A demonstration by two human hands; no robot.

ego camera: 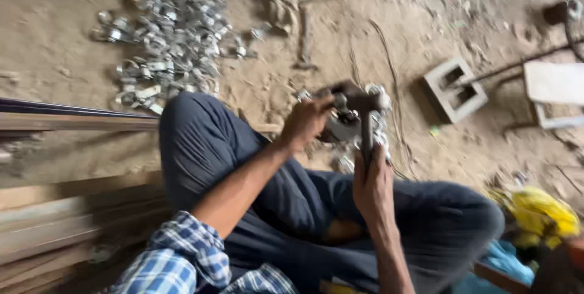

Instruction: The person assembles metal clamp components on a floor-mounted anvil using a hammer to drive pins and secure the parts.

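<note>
We see a dark hammer [364, 106] held up in front of the knees, its head pointing left and its handle running straight down into the right hand [372, 185]. That hand is clenched around the lower part of the handle. The hammer head sits over a small shiny metal clamp [340, 125], which the left hand [306, 122] grasps from the left side, fingers curled around it; motion blur keeps us from telling exactly how the clamp is turned or whether the hammer touches it. More shiny metal pieces [378, 128] show just behind the hammer, on the ground between the legs.

Below the hands we see dark blue trousers [243, 166], knees bent and spread, and a blue and white checked sleeve [176, 260] on the left arm.

Further out, a big heap of silvery clamps [167, 44] lies on the sandy floor [73, 32] at the upper left, well apart from the hands. Long wooden boards [61, 209] run along the left edge. A grey hollow concrete block [455, 89] sits to the right, and a yellow cloth [544, 212] lies near the right knee.
</note>
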